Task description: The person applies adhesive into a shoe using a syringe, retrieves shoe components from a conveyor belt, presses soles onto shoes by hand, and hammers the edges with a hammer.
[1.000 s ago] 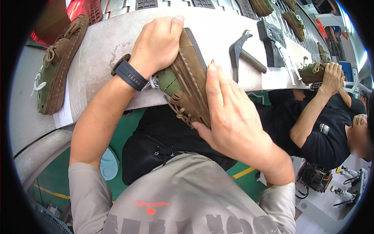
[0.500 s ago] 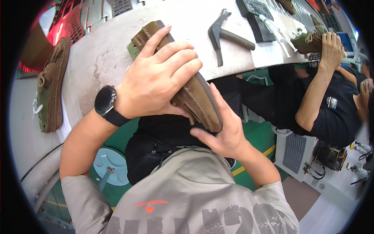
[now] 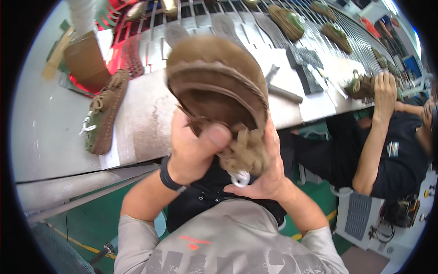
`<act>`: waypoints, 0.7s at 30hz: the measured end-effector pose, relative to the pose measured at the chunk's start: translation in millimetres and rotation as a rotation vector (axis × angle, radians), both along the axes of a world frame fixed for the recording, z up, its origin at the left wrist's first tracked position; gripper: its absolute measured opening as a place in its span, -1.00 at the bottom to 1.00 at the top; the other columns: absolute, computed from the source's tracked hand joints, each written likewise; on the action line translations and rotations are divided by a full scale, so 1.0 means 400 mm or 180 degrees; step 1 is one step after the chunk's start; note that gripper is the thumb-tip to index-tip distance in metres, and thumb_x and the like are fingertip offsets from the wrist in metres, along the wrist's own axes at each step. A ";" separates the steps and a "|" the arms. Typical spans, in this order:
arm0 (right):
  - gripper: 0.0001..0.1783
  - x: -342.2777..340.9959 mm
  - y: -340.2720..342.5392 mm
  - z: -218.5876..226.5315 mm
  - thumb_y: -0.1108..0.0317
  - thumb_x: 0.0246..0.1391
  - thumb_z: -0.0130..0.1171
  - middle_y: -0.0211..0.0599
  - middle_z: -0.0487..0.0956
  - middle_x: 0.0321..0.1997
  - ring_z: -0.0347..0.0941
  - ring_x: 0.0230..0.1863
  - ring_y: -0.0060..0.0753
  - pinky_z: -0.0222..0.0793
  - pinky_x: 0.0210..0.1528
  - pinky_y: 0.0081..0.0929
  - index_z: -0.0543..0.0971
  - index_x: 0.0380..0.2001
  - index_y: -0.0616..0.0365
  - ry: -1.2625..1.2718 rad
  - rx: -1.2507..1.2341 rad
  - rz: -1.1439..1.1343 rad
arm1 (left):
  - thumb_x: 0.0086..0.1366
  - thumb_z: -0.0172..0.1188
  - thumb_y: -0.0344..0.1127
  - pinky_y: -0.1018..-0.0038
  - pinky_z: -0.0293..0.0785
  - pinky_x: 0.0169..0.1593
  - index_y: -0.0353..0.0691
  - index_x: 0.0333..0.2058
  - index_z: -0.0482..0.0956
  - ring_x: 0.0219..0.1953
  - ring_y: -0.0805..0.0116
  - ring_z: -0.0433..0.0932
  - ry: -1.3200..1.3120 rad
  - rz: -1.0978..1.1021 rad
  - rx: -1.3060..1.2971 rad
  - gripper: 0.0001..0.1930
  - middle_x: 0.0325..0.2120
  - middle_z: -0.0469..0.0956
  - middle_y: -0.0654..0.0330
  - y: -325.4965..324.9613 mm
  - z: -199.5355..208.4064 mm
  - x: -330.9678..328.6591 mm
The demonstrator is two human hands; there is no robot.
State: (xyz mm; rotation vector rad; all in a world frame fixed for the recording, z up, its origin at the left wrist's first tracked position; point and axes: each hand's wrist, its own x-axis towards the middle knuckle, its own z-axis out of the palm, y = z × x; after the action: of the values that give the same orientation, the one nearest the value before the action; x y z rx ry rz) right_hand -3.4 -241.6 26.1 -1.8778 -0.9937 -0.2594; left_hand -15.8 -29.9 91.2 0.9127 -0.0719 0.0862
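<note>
A brown boat shoe (image 3: 214, 52) is held up before me, heel end away from me, its opening facing me. It is slightly blurred. Tan laces (image 3: 248, 155) and a white lace loop hang at its near end. My left hand (image 3: 194, 146) grips the shoe's left side, thumb at the edge of the opening. Along the right side, my right hand (image 3: 271, 166) wraps its fingers, with the thumb below the laces. The sole is hidden. On the table to the left lies another brown and green shoe (image 3: 107, 114) with white lace ends.
A hammer (image 3: 285, 93) and a black block (image 3: 305, 68) with white tubes lie on the table (image 3: 141, 109) at right. Beyond runs a slatted conveyor with shoes (image 3: 285, 23) and soles. A red-lit machine stands far left. A co-worker's hand (image 3: 385, 91) holds a shoe at right.
The shoe has been turned from showing its sole and side to showing its opening. My left hand has moved from over the shoe to its left side. The view has shifted.
</note>
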 end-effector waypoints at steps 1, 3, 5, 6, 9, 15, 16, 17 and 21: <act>0.50 0.000 0.008 -0.031 0.04 -0.22 0.75 0.52 0.11 0.56 0.20 0.53 0.49 0.20 0.52 0.10 -0.03 0.58 0.38 -0.0350 -0.0134 -0.0174 | 0.14 0.66 -0.20 0.27 0.49 0.31 -0.41 0.32 0.31 0.21 0.23 0.57 0.0064 0.0030 -0.0123 -0.10 0.18 0.56 0.02 -0.006 0.002 -0.012; 0.49 0.022 0.036 -0.077 0.08 -0.19 0.74 0.62 0.10 0.54 0.16 0.53 0.57 0.24 0.50 0.12 -0.06 0.58 0.38 -0.0513 0.0153 -0.0166 | 0.18 0.62 -0.31 0.26 0.47 0.35 -0.40 0.37 0.24 0.26 0.23 0.53 -0.0226 0.0058 -0.0014 -0.10 0.23 0.50 0.02 -0.018 -0.054 -0.034; 0.45 0.003 0.044 -0.094 0.14 -0.21 0.74 0.48 0.23 0.43 0.29 0.37 0.39 0.35 0.32 0.02 -0.01 0.57 0.37 -0.0476 0.0272 -0.0137 | 0.17 0.63 -0.33 0.27 0.45 0.36 -0.40 0.41 0.17 0.29 0.25 0.49 -0.0052 -0.0083 0.0151 -0.03 0.26 0.46 0.02 -0.015 -0.062 -0.053; 0.43 -0.012 0.044 -0.101 0.16 -0.23 0.74 0.41 0.30 0.37 0.35 0.29 0.30 0.41 0.24 -0.03 0.02 0.57 0.37 -0.0449 0.0325 -0.0135 | 0.11 0.67 -0.35 0.31 0.48 0.32 -0.42 0.38 0.26 0.23 0.30 0.54 -0.0062 -0.0058 0.0259 -0.04 0.21 0.53 0.03 -0.004 -0.065 -0.059; 0.40 -0.045 0.036 -0.102 0.22 -0.25 0.75 0.28 0.43 0.26 0.48 0.12 0.12 0.52 0.06 -0.14 0.07 0.56 0.36 -0.0363 0.0419 -0.0142 | 0.04 0.70 -0.38 0.36 0.54 0.23 -0.44 0.29 0.39 0.12 0.33 0.63 -0.0280 -0.0296 0.0509 -0.11 0.10 0.64 0.05 0.047 -0.101 -0.068; 0.44 -0.102 0.008 -0.076 0.21 -0.37 0.74 0.31 0.41 0.30 0.48 0.17 0.18 0.51 0.11 -0.09 0.10 0.56 0.30 -0.0280 -0.0061 -0.0155 | -0.08 0.74 -0.39 0.40 0.62 0.08 -0.42 0.08 0.61 -0.04 0.36 0.71 -0.0406 -0.0290 0.0589 -0.28 -0.08 0.76 0.10 0.078 -0.213 -0.091; 0.45 -0.114 0.014 -0.071 0.21 -0.38 0.73 0.30 0.40 0.31 0.47 0.19 0.23 0.49 0.13 -0.04 0.09 0.56 0.29 -0.0227 -0.0067 -0.0183 | -0.07 0.75 -0.27 0.26 0.63 0.14 -0.37 0.08 0.52 0.04 0.18 0.69 -0.0409 -0.0413 0.0422 -0.23 -0.02 0.70 -0.02 0.079 -0.234 -0.093; 0.45 -0.121 0.010 -0.064 0.21 -0.38 0.73 0.30 0.40 0.31 0.47 0.19 0.23 0.49 0.13 -0.04 0.09 0.56 0.29 -0.0197 -0.0068 -0.0192 | -0.06 0.77 -0.14 0.13 0.64 0.20 -0.32 0.08 0.43 0.13 0.01 0.67 -0.0410 -0.0533 0.0255 -0.17 0.05 0.64 -0.13 0.083 -0.252 -0.099; 0.39 -0.116 -0.021 -0.050 0.19 -0.18 0.70 0.34 0.38 0.36 0.44 0.26 0.22 0.47 0.24 -0.05 0.02 0.56 0.41 0.0048 -0.0529 -0.0039 | -0.05 0.77 -0.13 0.25 0.63 0.17 -0.36 0.30 0.33 0.10 0.19 0.68 0.0115 -0.0340 0.0468 0.03 0.03 0.66 0.02 0.089 -0.195 -0.118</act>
State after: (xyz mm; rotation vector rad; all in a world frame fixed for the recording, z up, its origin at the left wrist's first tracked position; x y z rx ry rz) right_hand -49.9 -250.2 6.1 -2.0336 -1.0199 -0.1739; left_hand -62.9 5.6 13.0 1.0552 -0.0941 -0.0353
